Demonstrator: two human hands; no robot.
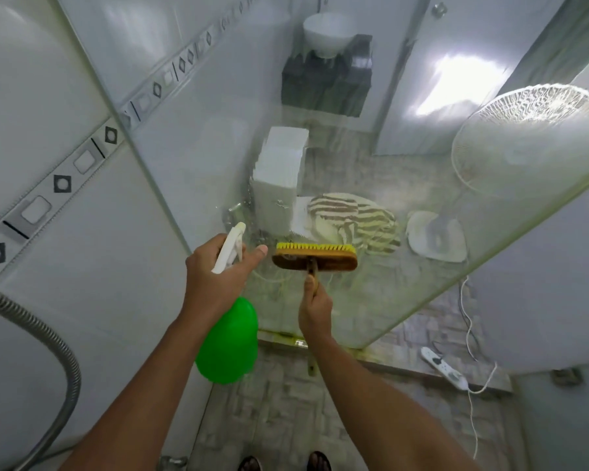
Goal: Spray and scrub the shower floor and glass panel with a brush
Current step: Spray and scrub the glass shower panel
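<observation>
- Fingers [252, 254] of the left hand [215, 270] curl round the neck of a green spray bottle [228, 341], its white nozzle [233, 237] aimed up and away at the glass panel [371, 158].
- Right hand [315, 305] grips the wooden handle of the scrub brush [315, 256].
- Brush head lies crosswise, left to right, yellow bristles against the glass; handle runs back toward the person.
- Shower floor [286, 402] lies below both forearms.

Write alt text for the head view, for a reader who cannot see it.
A person's right hand presses a yellow-bristled brush against the wet glass panel while the left hand grips a green spray bottle. A toilet and fan show through the glass.
</observation>
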